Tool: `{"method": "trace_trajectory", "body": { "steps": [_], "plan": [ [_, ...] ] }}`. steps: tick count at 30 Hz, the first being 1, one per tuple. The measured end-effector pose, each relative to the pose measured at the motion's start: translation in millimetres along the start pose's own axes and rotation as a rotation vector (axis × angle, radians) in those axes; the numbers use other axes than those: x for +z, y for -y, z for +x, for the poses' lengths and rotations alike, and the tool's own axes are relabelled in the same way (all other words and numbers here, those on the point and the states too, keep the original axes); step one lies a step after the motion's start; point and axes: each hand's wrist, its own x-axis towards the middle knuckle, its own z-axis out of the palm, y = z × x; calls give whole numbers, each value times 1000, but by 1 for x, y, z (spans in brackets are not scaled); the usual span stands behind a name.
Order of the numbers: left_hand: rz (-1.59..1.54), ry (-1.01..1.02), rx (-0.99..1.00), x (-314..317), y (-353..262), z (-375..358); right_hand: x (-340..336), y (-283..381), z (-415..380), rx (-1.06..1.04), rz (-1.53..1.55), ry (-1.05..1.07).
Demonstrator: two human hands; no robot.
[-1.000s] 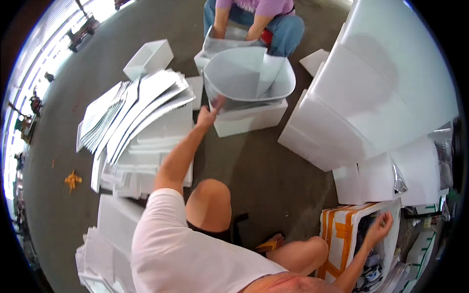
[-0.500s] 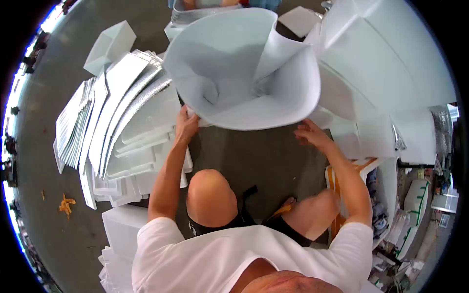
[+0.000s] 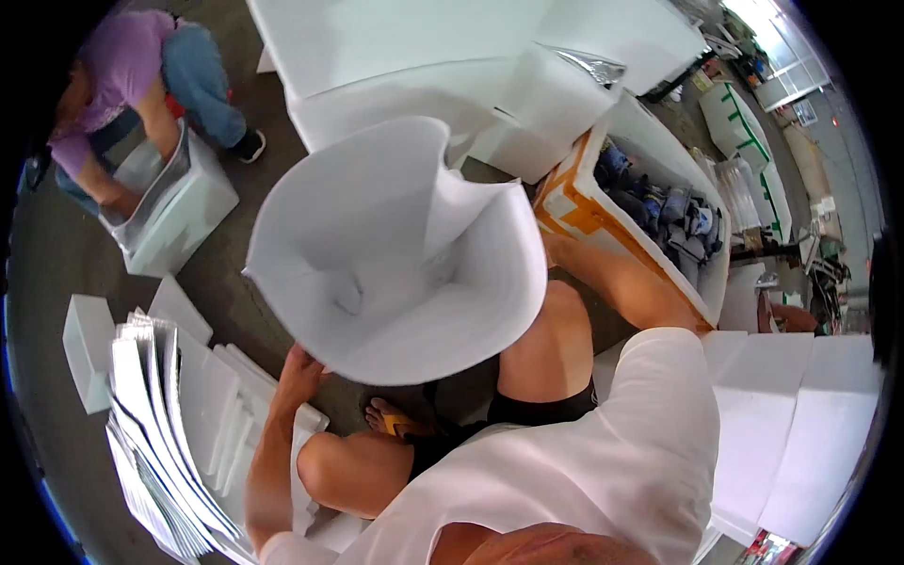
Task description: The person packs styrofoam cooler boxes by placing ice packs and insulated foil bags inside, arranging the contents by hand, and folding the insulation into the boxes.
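Note:
A large white foam-like bag [image 3: 377, 198] stands wide open in front of me, its rim wavy and its inside creased. My left hand [image 3: 301, 375] is at the bag's lower left edge, with its fingers partly hidden by the bag. Beside the bag's right side is my right hand [image 3: 550, 250], mostly hidden behind the rim, so its fingers cannot be made out. Whatever lies under the bag is hidden by it.
An orange-taped foam box [image 3: 603, 207] of dark packs stands at the right. Silver-lined sheets [image 3: 141, 377] and white lids [image 3: 221, 405] lie lower left. A co-worker [image 3: 132, 56] reaches into a lined box [image 3: 193, 212] at upper left. White boxes [image 3: 782, 405] stand lower right.
The view has turned to the right. The bag now sits lower and further left in view. My right hand, formerly visible with spread fingers, is now mostly hidden beside the bag.

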Motion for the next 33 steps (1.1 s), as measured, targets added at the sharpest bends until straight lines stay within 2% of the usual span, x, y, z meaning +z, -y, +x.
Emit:
{"method": "trace_trajectory", "body": {
  "steps": [2,6,8,9,11,13,14,16,17,18,20,23,25,26,27,28,29,30,31,32,33],
  "plan": [
    [-68,113,195,28,-5,48,-17,-27,-19,-62,105,-140],
    [-50,158,138,72,-31,98,-18,-50,-33,-209,202,-296],
    [105,154,274,82,-22,135,-15,-49,-38,-284,196,-324],
    [-169,189,290,94,-21,140,-15,-48,-45,-325,180,-337],
    [-19,173,120,86,-46,125,-18,-41,-77,-435,116,-347],
    [-84,274,108,57,-14,136,-28,-32,-141,-584,2,-362],
    [-56,228,75,50,-21,128,-32,-32,-181,-646,-41,-401],
    [16,96,27,33,-42,107,-43,-32,-266,-621,-109,-583],
    [63,9,13,23,-48,102,-68,-41,-284,-635,-58,-765],
    [74,15,5,16,-51,101,-99,-47,-300,-642,-7,-946],
    [159,-147,17,5,-59,101,-190,-77,-287,-327,-426,-1478],
    [94,-227,38,2,-85,103,-267,-107,-225,-156,-740,-1376],
    [15,-309,169,-6,-97,107,-280,-109,-176,-63,-896,-1228],
    [-130,-427,135,-11,-102,106,-282,-108,-151,-16,-956,-1134],
    [-168,-418,218,-10,-109,93,-264,-88,-147,14,-951,-1133],
    [-85,-404,303,9,-131,78,-289,-109,-125,16,-947,-1349],
    [-87,-380,363,25,-143,73,-323,-127,-118,135,-927,-1245],
    [-123,-381,393,37,-150,71,-289,-119,-146,109,-954,-1255],
    [-80,-425,402,53,-165,69,-304,-135,-148,166,-972,-1200],
    [-35,-485,392,55,-177,63,-305,-125,-145,36,-908,-1255],
    [-51,-536,367,58,-163,55,-299,-126,-159,-138,-796,-1320]
  ]
}}
